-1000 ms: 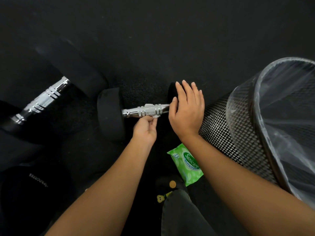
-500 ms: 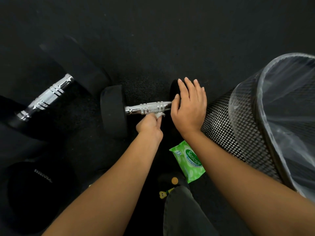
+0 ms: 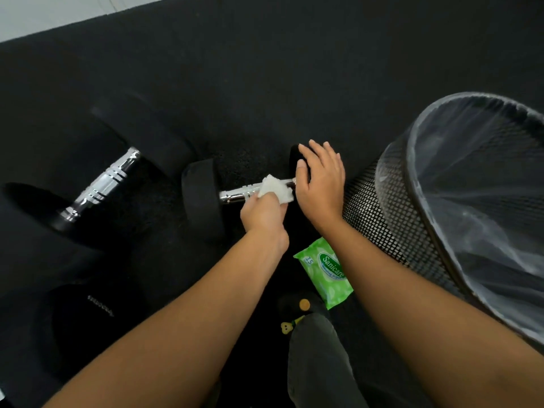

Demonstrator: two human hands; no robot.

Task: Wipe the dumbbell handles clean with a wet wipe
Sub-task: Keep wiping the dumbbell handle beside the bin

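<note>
A small black dumbbell lies on the dark floor with its chrome handle (image 3: 237,195) running left to right. My left hand (image 3: 262,214) holds a folded white wet wipe (image 3: 275,188) pressed on the right part of that handle. My right hand (image 3: 319,182) rests flat on the dumbbell's right weight head (image 3: 295,156), fingers spread, covering most of it. The left weight head (image 3: 200,207) is in full view. A larger dumbbell with a ringed chrome handle (image 3: 101,184) lies to the left.
A black mesh waste bin (image 3: 382,213) with a clear liner stands tilted at the right, close to my right arm. A green wet-wipe pack (image 3: 325,272) lies on the floor between my forearms. My dark trouser knee (image 3: 318,363) is below it. Another black weight (image 3: 85,316) sits bottom left.
My left hand has moved the wipe from under the handle up onto its right end. The view has tilted up slightly. My right hand stays on the weight head.
</note>
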